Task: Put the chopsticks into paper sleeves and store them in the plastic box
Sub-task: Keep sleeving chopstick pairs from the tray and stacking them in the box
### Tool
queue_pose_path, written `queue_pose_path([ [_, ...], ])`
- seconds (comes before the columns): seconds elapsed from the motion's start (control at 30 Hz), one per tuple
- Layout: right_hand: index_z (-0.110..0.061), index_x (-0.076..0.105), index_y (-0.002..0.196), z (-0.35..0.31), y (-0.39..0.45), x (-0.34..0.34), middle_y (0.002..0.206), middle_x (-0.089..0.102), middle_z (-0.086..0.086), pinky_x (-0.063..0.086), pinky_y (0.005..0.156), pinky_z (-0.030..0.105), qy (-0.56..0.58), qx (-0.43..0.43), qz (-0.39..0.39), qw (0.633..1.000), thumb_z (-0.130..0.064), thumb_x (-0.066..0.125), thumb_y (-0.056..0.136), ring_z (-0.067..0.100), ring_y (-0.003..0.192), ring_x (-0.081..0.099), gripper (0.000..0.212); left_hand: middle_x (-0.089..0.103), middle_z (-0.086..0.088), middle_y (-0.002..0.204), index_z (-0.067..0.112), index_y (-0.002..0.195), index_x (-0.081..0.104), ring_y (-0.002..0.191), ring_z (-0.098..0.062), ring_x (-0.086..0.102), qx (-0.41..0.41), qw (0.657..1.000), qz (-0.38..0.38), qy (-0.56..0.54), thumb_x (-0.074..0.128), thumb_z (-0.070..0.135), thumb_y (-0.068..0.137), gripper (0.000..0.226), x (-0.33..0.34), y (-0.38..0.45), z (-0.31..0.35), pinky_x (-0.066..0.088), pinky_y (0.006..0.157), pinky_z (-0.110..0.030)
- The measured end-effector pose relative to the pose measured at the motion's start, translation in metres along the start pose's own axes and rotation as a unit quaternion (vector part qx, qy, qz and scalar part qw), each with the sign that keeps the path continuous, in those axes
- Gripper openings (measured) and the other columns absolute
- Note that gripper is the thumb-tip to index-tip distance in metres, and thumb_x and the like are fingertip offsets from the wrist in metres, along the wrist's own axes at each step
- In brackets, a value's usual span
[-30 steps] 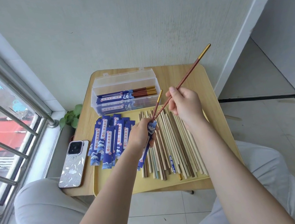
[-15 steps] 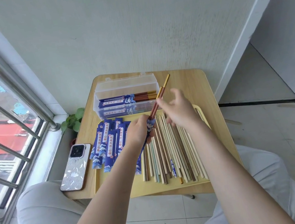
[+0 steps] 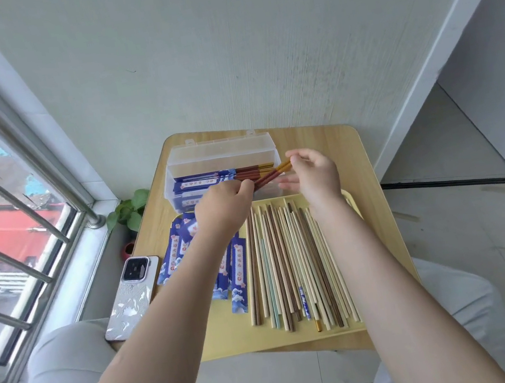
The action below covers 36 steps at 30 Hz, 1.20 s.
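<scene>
My left hand [image 3: 224, 207] grips a sleeved pair of red-brown, gold-tipped chopsticks [image 3: 271, 174], held just in front of the clear plastic box [image 3: 220, 149]; the blue sleeve end is hidden in my fist. My right hand [image 3: 314, 177] pinches the gold tips with thumb and forefinger, the other fingers spread. The box lies open and holds a few sleeved pairs [image 3: 209, 178]. Loose chopsticks [image 3: 293, 261] lie side by side on the yellow tray [image 3: 232, 338]. Empty blue paper sleeves [image 3: 236, 274] lie on the tray's left part, partly under my left forearm.
A phone [image 3: 132, 298] in a pale case lies at the small wooden table's [image 3: 355, 174] left front corner. A potted plant [image 3: 129, 212] stands on the floor by the window bars on the left. A wall is close behind the table.
Both hands moved forward from over the tray to the box front. The chopsticks slid further into the sleeve and tilted down from steep to nearly level.
</scene>
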State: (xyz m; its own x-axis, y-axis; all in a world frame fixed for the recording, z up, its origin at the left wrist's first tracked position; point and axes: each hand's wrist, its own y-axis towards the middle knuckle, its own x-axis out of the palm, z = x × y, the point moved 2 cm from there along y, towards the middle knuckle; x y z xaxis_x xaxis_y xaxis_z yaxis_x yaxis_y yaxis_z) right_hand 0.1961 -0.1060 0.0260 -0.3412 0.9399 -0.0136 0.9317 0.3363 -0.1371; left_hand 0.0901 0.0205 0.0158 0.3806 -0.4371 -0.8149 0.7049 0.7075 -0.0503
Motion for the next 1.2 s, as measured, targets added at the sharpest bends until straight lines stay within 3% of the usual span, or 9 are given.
queue_pose_path([
  [0.1, -0.007, 0.063, 0.111, 0.003, 0.008, 0.007, 0.1, 0.068, 0.013, 0.061, 0.067, 0.029, 0.079, 0.04, 0.019, 0.996, -0.009, 0.048, 0.104, 0.024, 0.074, 0.075, 0.017, 0.061, -0.002, 0.08, 0.014, 0.087, 0.061, 0.082, -0.025, 0.057, 0.09, 0.991, 0.086, 0.039, 0.04, 0.031, 0.1, 0.03, -0.004, 0.016, 0.0, 0.045, 0.087, -0.039],
  [0.17, -0.004, 0.061, 0.115, 0.004, 0.018, 0.01, 0.096, 0.068, 0.013, 0.062, 0.07, 0.031, 0.106, 0.052, 0.057, 0.991, -0.008, 0.047, 0.105, 0.024, 0.076, 0.075, 0.018, 0.06, -0.004, 0.126, 0.014, 0.124, 0.06, 0.124, -0.024, 0.051, 0.127, 0.982, 0.128, 0.05, 0.042, 0.035, 0.1, 0.036, -0.001, 0.028, -0.008, 0.023, 0.119, -0.046],
  [0.4, -0.006, 0.061, 0.116, 0.02, 0.059, 0.039, 0.095, 0.07, 0.013, 0.062, 0.069, 0.03, 0.049, 0.066, 0.1, 0.992, -0.009, 0.047, 0.105, 0.02, 0.071, 0.075, 0.018, 0.03, -0.005, 0.16, 0.017, 0.153, 0.033, 0.152, -0.024, 0.015, 0.091, 0.99, 0.034, 0.103, 0.04, 0.041, 0.102, 0.056, 0.016, 0.046, -0.043, 0.01, 0.125, -0.048],
  [0.63, -0.009, 0.067, 0.12, 0.028, 0.064, 0.051, 0.06, 0.064, -0.008, 0.063, 0.073, 0.042, -0.067, 0.059, 0.065, 0.994, -0.013, 0.046, 0.102, 0.025, 0.066, 0.074, 0.028, 0.034, -0.003, 0.16, 0.019, 0.156, 0.028, 0.151, -0.024, 0.02, 0.047, 0.984, -0.015, 0.172, 0.029, 0.052, 0.103, 0.062, 0.032, 0.053, -0.06, 0.002, 0.123, -0.053],
  [0.77, -0.015, 0.07, 0.113, 0.022, 0.053, 0.045, 0.074, 0.071, 0.001, 0.058, 0.058, 0.029, -0.134, -0.012, 0.078, 0.988, -0.013, 0.044, 0.099, 0.012, 0.051, 0.064, 0.03, 0.029, -0.005, 0.162, 0.019, 0.155, 0.031, 0.153, -0.026, 0.014, 0.04, 0.985, -0.011, 0.166, 0.031, 0.049, 0.104, 0.059, 0.032, 0.052, -0.062, -0.003, 0.122, -0.051],
  [0.87, -0.018, 0.07, 0.103, 0.024, 0.032, 0.05, 0.09, 0.071, -0.001, 0.047, 0.05, 0.019, -0.211, -0.063, 0.002, 0.976, -0.012, 0.047, 0.099, 0.004, 0.05, 0.058, 0.024, 0.056, -0.01, 0.133, 0.012, 0.128, 0.06, 0.13, -0.028, 0.046, 0.064, 0.988, 0.097, 0.102, 0.043, 0.033, 0.101, 0.038, 0.026, 0.042, -0.055, 0.03, 0.11, -0.043],
  [0.93, -0.019, 0.068, 0.102, 0.035, 0.014, 0.058, 0.091, 0.069, -0.003, 0.045, 0.052, 0.017, -0.304, -0.051, -0.13, 0.942, -0.017, 0.051, 0.099, 0.005, 0.057, 0.058, 0.017, 0.058, -0.006, 0.084, 0.007, 0.086, 0.061, 0.083, -0.028, 0.057, 0.029, 0.993, 0.111, 0.035, 0.042, 0.027, 0.097, 0.029, 0.018, 0.029, -0.052, 0.039, 0.067, -0.033],
  [1.0, -0.02, 0.064, 0.112, 0.052, -0.001, 0.064, 0.095, 0.067, -0.002, 0.047, 0.053, 0.021, -0.407, 0.012, -0.255, 0.877, -0.024, 0.059, 0.098, 0.01, 0.059, 0.06, 0.016, 0.046, -0.001, 0.064, 0.01, 0.068, 0.047, 0.06, -0.024, 0.047, -0.041, 0.999, 0.013, 0.032, 0.044, 0.025, 0.096, 0.032, 0.023, 0.025, -0.052, 0.028, 0.05, -0.028],
  [1.2, -0.017, 0.027, 0.147, 0.08, -0.039, 0.058, 0.11, 0.06, 0.004, 0.049, 0.067, 0.035, -0.565, 0.04, -0.347, 0.747, -0.033, 0.08, 0.081, 0.021, 0.085, 0.06, 0.087, 0.056, -0.001, 0.094, 0.014, 0.117, 0.051, 0.079, -0.021, 0.054, -0.021, 0.961, -0.21, 0.177, 0.065, 0.026, 0.086, 0.036, 0.04, -0.016, -0.068, 0.035, 0.052, -0.027],
])
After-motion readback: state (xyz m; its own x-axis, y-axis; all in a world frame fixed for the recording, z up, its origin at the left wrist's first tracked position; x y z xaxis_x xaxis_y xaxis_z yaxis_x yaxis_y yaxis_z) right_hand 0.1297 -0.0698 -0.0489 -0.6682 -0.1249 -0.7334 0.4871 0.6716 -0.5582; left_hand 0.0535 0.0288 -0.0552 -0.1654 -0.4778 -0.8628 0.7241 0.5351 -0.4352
